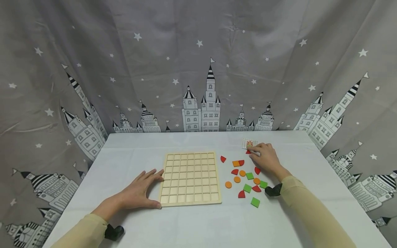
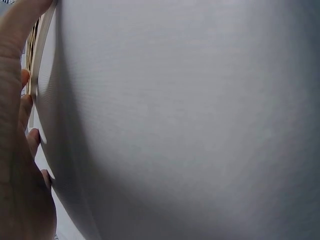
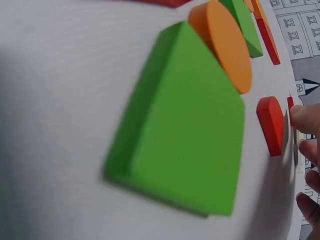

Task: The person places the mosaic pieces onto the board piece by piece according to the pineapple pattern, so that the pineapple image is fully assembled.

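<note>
My left hand [image 1: 141, 191] rests at the left side of a pale wooden grid board [image 1: 190, 204], thumb by its near corner and spread fingers along its edge. In the left wrist view, its fingers [image 2: 33, 140] lie close along the white tabletop. Out to the far right, my right hand [image 1: 265, 156] pinches a red quarter-circle piece [image 1: 248, 151] between thumb and finger, just in front of a small printed card [image 1: 246, 143]. The thumb covers part of that red piece [image 3: 291, 107] in the right wrist view.
Right of the board lie several loose flat pieces: green squares [image 1: 255, 202], orange circles [image 1: 228, 185] and red quarter-circles [image 1: 241, 194]. One orange piece [image 1: 236, 163] adjoins a red one. A grey curtain [image 1: 198, 51] with printed castles hangs behind the white table [image 1: 124, 144].
</note>
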